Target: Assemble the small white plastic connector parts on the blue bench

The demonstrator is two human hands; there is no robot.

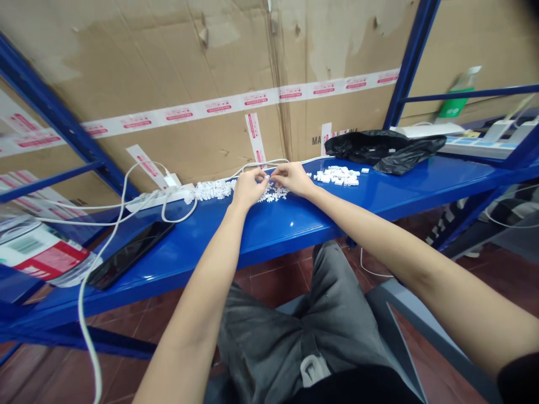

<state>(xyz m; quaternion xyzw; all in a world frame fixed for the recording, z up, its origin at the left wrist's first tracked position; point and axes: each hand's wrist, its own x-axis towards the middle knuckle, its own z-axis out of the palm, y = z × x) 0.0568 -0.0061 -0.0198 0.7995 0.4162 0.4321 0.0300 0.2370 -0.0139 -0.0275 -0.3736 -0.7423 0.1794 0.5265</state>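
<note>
Over the blue shelf, my left hand (249,187) and my right hand (293,177) meet fingertip to fingertip. Each is closed in a pinch. A tiny white piece (266,177) shows between the fingertips at the left hand; its exact shape is too small to make out. What the right fingers pinch, if anything, is hidden. Just below the hands lies a scatter of small white pieces (275,194). To the left spreads a pile of small white parts (213,189), and right of the right hand sits a pile of larger white blocks (339,175).
A white power strip (162,196) with cables lies left of the piles. Nearer me are a black phone (130,255) and a red-and-white package (42,252). A black plastic bag (385,147) and a green-labelled bottle (457,101) are at right. Taped cardboard (181,62) stands behind the blue shelf (290,224).
</note>
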